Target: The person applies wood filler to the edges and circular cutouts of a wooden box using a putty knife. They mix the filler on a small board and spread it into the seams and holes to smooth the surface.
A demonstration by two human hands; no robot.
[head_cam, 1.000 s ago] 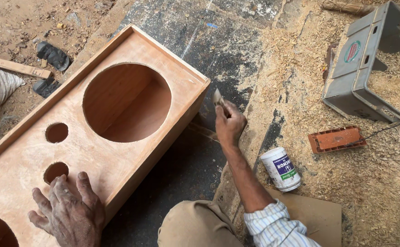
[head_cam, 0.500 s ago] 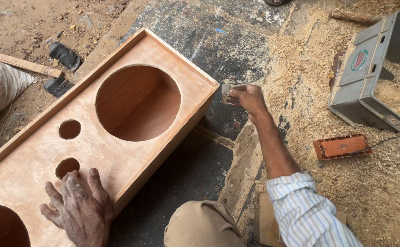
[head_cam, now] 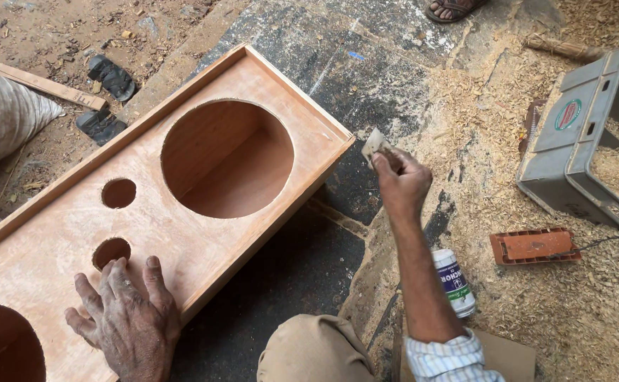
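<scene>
Head view: left hand [head_cam: 127, 322] spread flat, palm down on plywood speaker box [head_cam: 182, 233], just below a small round cutout [head_cam: 111, 252]. Right hand [head_cam: 401, 182] pinches a small pale scrap (sandpaper? cannot tell) [head_cam: 375, 143] just beyond the box's corner. White glue bottle [head_cam: 456, 282] stands near the forearm.

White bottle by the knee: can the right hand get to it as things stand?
Probably yes. The bottle stands just beside the right forearm, nothing over it. But the right hand already pinches a small scrap, so its fingers aren't free.
</scene>
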